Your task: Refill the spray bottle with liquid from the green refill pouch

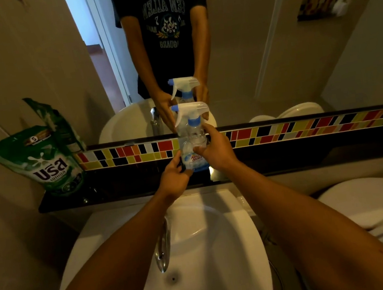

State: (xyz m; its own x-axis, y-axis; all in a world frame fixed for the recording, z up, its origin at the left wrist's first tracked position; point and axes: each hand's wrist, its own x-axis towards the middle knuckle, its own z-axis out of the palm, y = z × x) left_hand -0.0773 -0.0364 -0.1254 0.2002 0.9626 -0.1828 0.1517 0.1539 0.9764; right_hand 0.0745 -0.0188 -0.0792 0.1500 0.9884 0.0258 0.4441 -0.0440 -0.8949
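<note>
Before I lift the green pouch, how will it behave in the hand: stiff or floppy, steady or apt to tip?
The pouch probably feels floppy: its top is creased and bent. It looks full, so likely heavy for its size. It leans against the wall on the shelf, so it may slump or tip once moved.

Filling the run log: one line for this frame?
phase: grasp | left hand+right hand: on spray bottle, upright on ledge | trigger head on | green refill pouch: untouched

"5" on green refill pouch (47, 162)
</note>
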